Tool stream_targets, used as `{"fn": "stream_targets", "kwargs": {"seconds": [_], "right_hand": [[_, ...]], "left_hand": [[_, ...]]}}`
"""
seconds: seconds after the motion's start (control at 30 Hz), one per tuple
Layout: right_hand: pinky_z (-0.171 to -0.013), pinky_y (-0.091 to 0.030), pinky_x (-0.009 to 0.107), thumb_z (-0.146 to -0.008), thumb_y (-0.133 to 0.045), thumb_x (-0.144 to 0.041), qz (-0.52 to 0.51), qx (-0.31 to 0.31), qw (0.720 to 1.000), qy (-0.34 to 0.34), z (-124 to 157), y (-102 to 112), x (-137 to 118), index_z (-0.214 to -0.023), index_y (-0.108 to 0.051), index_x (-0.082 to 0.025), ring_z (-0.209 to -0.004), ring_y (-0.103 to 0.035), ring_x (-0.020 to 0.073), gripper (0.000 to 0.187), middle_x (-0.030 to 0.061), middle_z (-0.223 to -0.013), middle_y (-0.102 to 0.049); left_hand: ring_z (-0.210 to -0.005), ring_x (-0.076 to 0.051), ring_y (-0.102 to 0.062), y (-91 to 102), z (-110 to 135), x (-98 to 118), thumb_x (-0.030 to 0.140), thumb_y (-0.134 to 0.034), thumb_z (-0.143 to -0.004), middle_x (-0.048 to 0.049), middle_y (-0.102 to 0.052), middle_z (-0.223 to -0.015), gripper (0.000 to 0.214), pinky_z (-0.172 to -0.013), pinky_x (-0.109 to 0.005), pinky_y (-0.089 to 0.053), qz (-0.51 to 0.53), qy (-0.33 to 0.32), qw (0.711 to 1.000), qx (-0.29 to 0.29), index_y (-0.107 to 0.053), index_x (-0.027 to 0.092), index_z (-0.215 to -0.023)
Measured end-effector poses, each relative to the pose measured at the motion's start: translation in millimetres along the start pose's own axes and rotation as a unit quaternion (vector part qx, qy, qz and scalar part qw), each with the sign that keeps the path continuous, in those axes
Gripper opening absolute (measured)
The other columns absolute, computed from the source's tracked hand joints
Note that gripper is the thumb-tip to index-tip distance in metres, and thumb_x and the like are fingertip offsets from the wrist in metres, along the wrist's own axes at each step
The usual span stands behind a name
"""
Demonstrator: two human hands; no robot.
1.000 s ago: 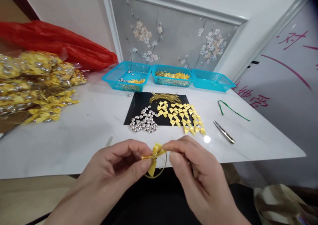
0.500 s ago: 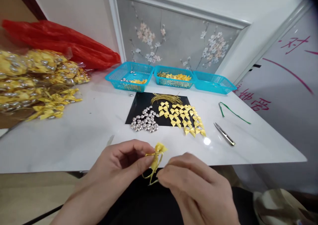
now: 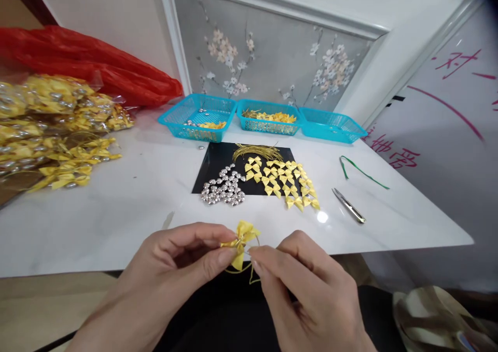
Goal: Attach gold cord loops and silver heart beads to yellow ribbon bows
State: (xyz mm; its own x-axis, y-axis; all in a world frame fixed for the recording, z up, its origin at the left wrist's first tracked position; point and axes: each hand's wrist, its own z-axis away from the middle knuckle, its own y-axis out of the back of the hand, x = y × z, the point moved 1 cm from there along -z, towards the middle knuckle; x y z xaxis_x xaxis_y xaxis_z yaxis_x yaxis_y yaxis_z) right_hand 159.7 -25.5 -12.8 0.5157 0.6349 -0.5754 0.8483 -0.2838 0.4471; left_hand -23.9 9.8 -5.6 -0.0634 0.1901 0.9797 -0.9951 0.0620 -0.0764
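Between thumb and forefinger, my left hand (image 3: 182, 261) pinches a yellow ribbon bow (image 3: 243, 238) just off the table's front edge. A thin gold cord (image 3: 254, 274) hangs in a loop from the bow. My right hand (image 3: 307, 284) is closed, its thumb and fingertip pinching the cord beside the bow. Beyond the hands, silver beads (image 3: 225, 188) lie in a pile on and in front of a black mat (image 3: 202, 173). Yellow bows (image 3: 290, 181) sit in rows to their right, and a bundle of gold cords (image 3: 257, 151) lies behind.
Three blue baskets (image 3: 177, 126) stand along the back, two holding bows and other parts. Small scissors-like snips (image 3: 349, 207) and a green string (image 3: 363, 173) lie at the right. Bagged bows with beads (image 3: 58, 103) and a red plastic bag (image 3: 97, 61) fill the left.
The bow has turned and spread open in my left hand. My right hand has shifted its pinch up the cord, closer to the bow. The view has moved slightly.
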Motion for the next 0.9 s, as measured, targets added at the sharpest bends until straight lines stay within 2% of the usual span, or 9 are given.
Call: {"fn": "stream_targets", "kwargs": {"seconds": [0.33, 0.6, 0.9], "right_hand": [[-0.045, -0.035, 0.022, -0.094, -0.053, -0.004, -0.009, 0.003, 1.000, 0.002, -0.4, -3.6, 4.2, -0.102, -0.070, -0.017, -0.054, -0.042, 0.0090, 0.022, -0.0016, -0.070, -0.043], [-0.047, -0.031, 0.026, -0.093, -0.052, -0.004, -0.008, -0.004, 1.000, -0.021, -1.7, -4.2, 0.8, -0.097, -0.072, -0.015, -0.056, -0.038, 0.0109, 0.024, -0.0015, -0.070, -0.040], [-0.049, -0.032, 0.027, -0.092, -0.051, -0.003, -0.016, -0.007, 0.999, -0.031, -4.1, -5.8, -0.4, -0.091, -0.070, -0.016, -0.057, -0.041, 0.0121, 0.023, -0.0005, -0.070, -0.043]], "left_hand": [[-0.069, -0.013, -0.073, -0.7, 0.0, 2.4, 0.032, -0.095, -0.058, 0.0029, -0.080, -0.072, 0.019, -0.065, -0.013, -0.058, 0.010, 0.011, 1.000, 0.013, -0.084, 0.031, -0.074], [-0.075, -0.013, -0.073, 4.6, -0.1, -1.2, 0.037, -0.092, -0.066, 0.0021, -0.081, -0.078, 0.017, -0.068, -0.013, -0.057, 0.006, 0.025, 0.999, -0.024, -0.084, 0.031, -0.079], [-0.071, -0.013, -0.070, 1.1, -0.2, 2.6, 0.035, -0.094, -0.063, 0.0013, -0.080, -0.075, 0.019, -0.067, -0.014, -0.056, 0.049, 0.050, 0.997, -0.016, -0.084, 0.028, -0.078]]}}
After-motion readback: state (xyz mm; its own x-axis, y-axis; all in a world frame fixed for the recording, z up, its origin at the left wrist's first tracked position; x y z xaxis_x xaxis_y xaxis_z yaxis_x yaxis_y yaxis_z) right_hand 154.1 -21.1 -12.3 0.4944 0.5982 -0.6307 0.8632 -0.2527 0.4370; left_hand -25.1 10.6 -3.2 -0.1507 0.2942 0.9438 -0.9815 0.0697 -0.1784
